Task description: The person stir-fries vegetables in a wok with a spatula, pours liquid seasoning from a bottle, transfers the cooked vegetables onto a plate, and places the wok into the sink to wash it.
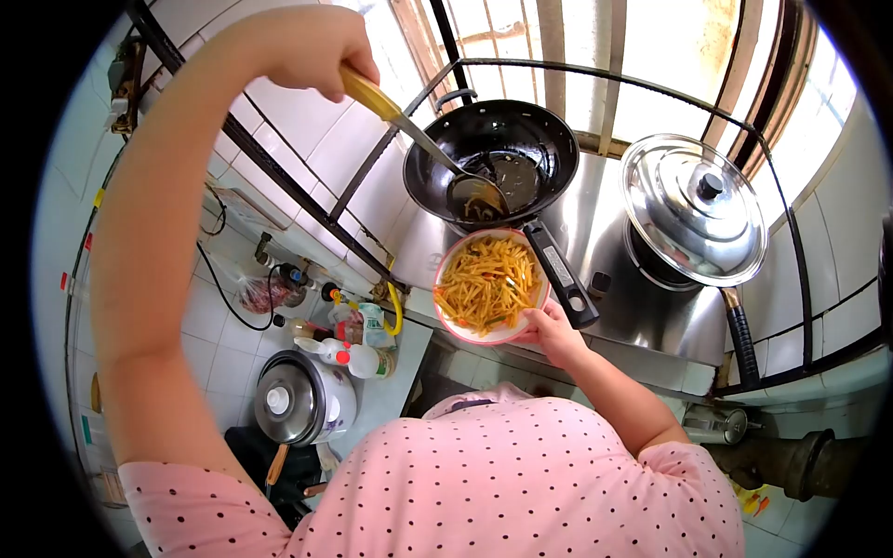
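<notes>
My left hand, raised at the upper left, is wrapped round the yellow handle of a metal ladle. The ladle's head rests inside a black wok, where some dark liquid and small bits lie. Close in front of the wok, my right hand grips the rim of a red-edged white bowl. Yellowish shredded food fills the bowl. The wok's black handle runs past the bowl's right side, above my right hand.
A lidded pan sits at the right of the steel stove. Black metal bars curve round behind it. At the lower left are a white cooker, bottles and a bag.
</notes>
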Demonstrator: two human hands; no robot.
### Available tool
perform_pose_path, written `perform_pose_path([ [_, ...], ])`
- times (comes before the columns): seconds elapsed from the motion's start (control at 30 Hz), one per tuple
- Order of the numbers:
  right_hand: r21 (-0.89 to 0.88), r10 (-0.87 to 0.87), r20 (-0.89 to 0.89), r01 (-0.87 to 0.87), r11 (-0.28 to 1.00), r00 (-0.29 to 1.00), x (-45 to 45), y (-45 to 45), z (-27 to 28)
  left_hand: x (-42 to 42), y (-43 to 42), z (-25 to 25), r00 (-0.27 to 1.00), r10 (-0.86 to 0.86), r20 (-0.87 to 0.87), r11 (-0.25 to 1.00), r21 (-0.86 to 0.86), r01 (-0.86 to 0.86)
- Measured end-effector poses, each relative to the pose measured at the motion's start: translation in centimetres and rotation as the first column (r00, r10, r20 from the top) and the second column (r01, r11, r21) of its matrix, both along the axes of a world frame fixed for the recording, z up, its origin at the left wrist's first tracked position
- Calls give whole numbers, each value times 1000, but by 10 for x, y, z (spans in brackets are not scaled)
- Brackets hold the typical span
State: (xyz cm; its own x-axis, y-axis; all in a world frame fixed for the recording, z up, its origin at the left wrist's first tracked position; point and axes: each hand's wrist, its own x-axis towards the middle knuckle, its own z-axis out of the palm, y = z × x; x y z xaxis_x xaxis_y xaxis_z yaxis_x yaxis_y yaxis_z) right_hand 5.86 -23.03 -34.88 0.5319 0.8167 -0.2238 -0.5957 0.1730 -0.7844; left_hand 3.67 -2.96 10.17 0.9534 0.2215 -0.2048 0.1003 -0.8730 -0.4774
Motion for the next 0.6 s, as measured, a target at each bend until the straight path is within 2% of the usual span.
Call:
perform_pose_path([
  [0.03,-2,-12,-3,12,1000,1000,-1,0,5,-6,-6,5,996,85,37,996,-28,-84],
  [0.17,-7,-23,-8,23,1000,1000,-4,-2,16,-44,23,25,984,37,174,994,-109,-18],
  [0.2,2,-35,-7,36,999,999,-6,-2,18,-60,35,22,938,-141,317,974,-123,189],
  [0.3,-38,-28,-8,28,999,1000,-6,-2,13,-81,23,20,950,183,254,949,-299,-103],
  [0.4,-48,-60,-28,58,997,998,-8,0,-4,-118,30,-7,927,169,336,958,-276,-75],
  [0.47,-57,-44,-9,44,997,999,-10,-2,2,-152,25,-30,888,287,358,920,-363,-150],
  [0.53,-52,-35,22,36,998,999,-10,-2,0,-193,32,-62,858,263,441,905,-420,-62],
  [0.6,-45,4,30,-3,999,1000,-10,-2,10,-225,37,-103,787,419,453,815,-570,-107],
])
